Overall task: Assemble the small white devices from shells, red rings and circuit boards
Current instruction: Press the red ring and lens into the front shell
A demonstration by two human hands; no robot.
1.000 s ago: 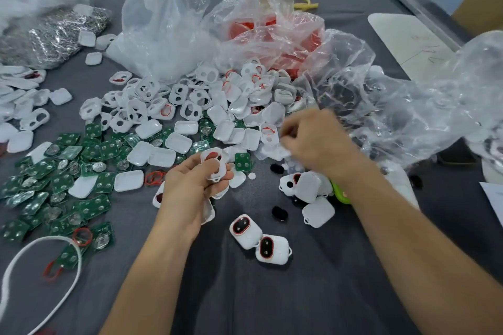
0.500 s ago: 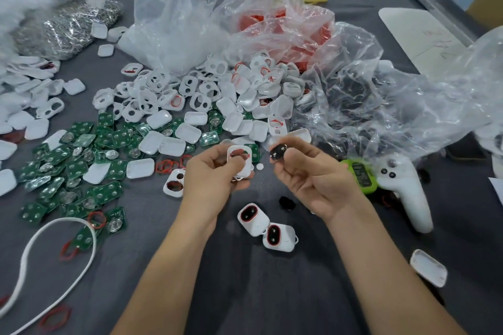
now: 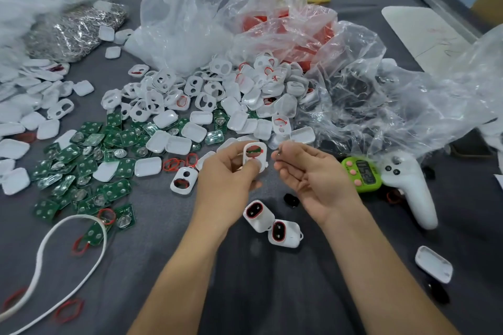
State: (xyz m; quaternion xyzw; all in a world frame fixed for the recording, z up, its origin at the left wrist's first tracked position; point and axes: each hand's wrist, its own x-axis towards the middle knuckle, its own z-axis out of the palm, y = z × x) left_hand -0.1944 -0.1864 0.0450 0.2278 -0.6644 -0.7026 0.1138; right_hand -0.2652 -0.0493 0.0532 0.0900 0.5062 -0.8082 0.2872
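My left hand (image 3: 226,174) grips a white shell (image 3: 255,156) with a red ring in its upper opening, held above the grey table. Just to its right, my right hand (image 3: 310,171) pinches a small dark part (image 3: 279,152) between thumb and fingertips. Two finished white devices (image 3: 272,221) with red-ringed dark windows lie on the table below my hands. Another shell with a red ring (image 3: 184,180) lies left of my left hand. Green circuit boards (image 3: 89,160) spread across the left. A heap of white shells (image 3: 217,100) lies behind. Loose red rings (image 3: 179,162) sit near the boards.
Crumpled clear plastic bags (image 3: 381,106) stand behind and to the right; one holds red parts (image 3: 285,24). A green timer (image 3: 362,173) and a white controller (image 3: 411,187) lie right of my hands. A white cord (image 3: 49,250) loops at the lower left. One white shell half (image 3: 434,266) lies at the lower right.
My right hand left the pile with a small dark part and came beside the shell. My left hand lifted the shell slightly. The camera view shifted a little.
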